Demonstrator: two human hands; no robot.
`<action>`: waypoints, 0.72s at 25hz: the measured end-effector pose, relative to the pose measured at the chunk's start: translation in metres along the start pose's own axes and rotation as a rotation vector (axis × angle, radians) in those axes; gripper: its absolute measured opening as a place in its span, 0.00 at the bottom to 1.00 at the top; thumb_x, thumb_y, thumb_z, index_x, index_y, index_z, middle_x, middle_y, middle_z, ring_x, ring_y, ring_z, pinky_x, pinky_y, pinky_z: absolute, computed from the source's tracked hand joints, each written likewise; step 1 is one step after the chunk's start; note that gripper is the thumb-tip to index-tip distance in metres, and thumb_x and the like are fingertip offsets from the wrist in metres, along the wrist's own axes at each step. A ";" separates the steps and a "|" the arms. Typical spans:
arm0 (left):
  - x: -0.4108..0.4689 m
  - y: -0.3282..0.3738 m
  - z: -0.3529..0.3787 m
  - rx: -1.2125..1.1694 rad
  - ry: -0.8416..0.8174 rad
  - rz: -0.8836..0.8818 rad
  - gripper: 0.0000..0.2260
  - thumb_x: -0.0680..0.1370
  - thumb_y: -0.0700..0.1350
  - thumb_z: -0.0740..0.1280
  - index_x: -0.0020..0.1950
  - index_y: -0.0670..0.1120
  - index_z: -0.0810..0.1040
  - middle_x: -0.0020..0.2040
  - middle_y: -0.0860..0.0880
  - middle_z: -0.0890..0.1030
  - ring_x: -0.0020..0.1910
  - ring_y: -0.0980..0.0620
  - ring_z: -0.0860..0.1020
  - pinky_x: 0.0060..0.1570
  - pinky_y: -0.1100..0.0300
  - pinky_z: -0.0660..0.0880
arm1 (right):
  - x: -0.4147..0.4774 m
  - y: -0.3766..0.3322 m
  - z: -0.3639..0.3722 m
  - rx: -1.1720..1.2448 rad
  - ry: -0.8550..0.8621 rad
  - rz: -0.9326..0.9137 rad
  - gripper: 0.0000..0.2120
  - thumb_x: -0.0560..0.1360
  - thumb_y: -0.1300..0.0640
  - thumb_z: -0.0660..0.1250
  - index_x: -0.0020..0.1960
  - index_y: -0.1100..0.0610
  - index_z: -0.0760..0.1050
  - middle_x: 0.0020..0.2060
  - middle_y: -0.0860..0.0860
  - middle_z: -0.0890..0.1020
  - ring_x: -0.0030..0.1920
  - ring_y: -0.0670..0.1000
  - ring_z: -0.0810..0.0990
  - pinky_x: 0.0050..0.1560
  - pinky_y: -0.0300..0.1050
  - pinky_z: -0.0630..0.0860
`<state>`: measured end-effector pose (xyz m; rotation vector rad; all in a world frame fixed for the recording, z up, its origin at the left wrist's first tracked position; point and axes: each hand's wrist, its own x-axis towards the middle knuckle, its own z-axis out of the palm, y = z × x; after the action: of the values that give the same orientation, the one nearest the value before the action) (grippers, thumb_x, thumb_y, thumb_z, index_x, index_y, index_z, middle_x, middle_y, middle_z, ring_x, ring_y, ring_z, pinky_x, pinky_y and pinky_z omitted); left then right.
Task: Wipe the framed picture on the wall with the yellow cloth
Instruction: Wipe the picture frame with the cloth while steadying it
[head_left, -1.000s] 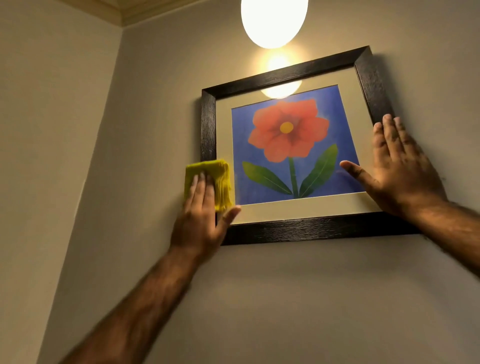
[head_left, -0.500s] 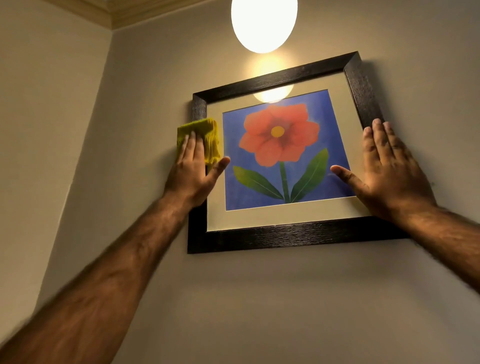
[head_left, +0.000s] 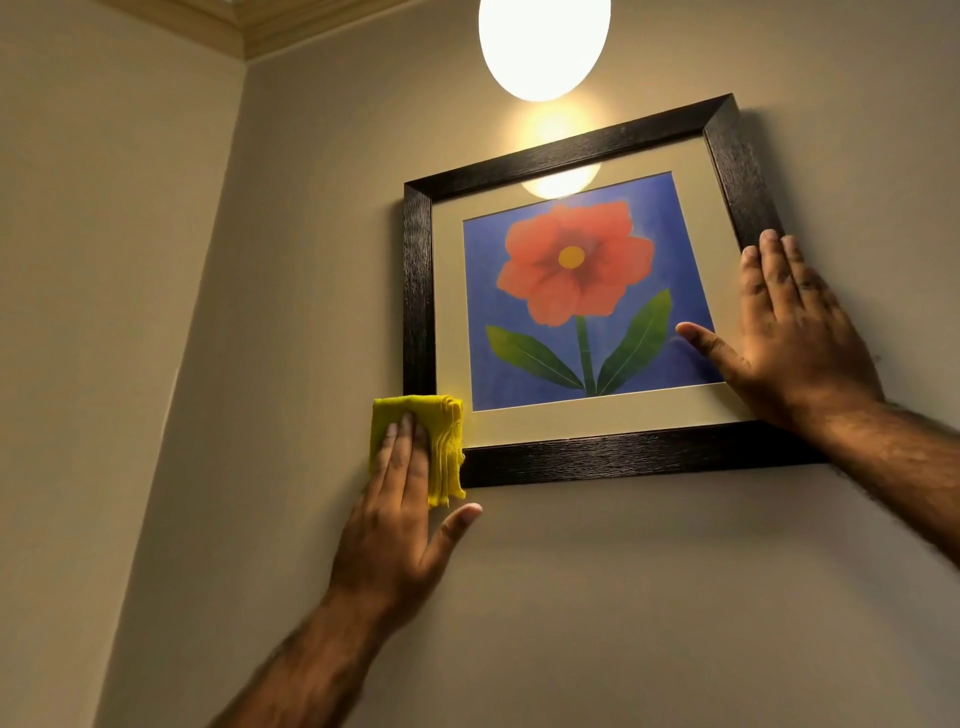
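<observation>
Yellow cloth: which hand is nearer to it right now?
Left. The left hand presses flat on the yellow cloth at the frame's lower left corner; the right hand rests flat on its right side, away from the cloth.

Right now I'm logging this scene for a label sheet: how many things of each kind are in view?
Framed picture: 1
Yellow cloth: 1
Lit lamp: 1
Hands: 2, left hand and right hand
Total: 5

Left hand (head_left: 400, 525) presses yellow cloth (head_left: 441, 441) on framed picture (head_left: 571, 457) lower-left corner; right hand (head_left: 795, 343) flat on right edge.
</observation>
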<state>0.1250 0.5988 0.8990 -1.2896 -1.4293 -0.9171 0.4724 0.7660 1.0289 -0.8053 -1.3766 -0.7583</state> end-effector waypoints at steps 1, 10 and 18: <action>0.013 -0.001 -0.005 0.003 0.004 0.013 0.41 0.77 0.74 0.44 0.82 0.49 0.45 0.83 0.51 0.44 0.83 0.51 0.47 0.77 0.54 0.52 | 0.000 0.000 0.000 -0.003 0.002 0.002 0.50 0.74 0.27 0.46 0.82 0.64 0.48 0.83 0.59 0.49 0.83 0.56 0.48 0.81 0.54 0.50; 0.233 0.000 -0.057 -0.045 0.030 -0.098 0.42 0.78 0.70 0.48 0.82 0.42 0.48 0.84 0.43 0.49 0.83 0.45 0.48 0.80 0.50 0.48 | 0.000 0.003 0.005 -0.016 0.030 0.000 0.50 0.74 0.27 0.47 0.82 0.63 0.49 0.83 0.59 0.50 0.83 0.56 0.49 0.81 0.54 0.51; 0.186 0.010 -0.038 -0.032 0.091 -0.088 0.44 0.77 0.71 0.47 0.82 0.41 0.47 0.84 0.43 0.49 0.83 0.46 0.47 0.81 0.50 0.49 | -0.002 0.004 0.005 -0.003 0.035 0.001 0.50 0.75 0.27 0.47 0.82 0.63 0.48 0.83 0.59 0.50 0.83 0.56 0.49 0.81 0.54 0.52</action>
<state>0.1463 0.6118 1.0879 -1.2007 -1.4144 -1.0482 0.4733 0.7726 1.0267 -0.7920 -1.3441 -0.7704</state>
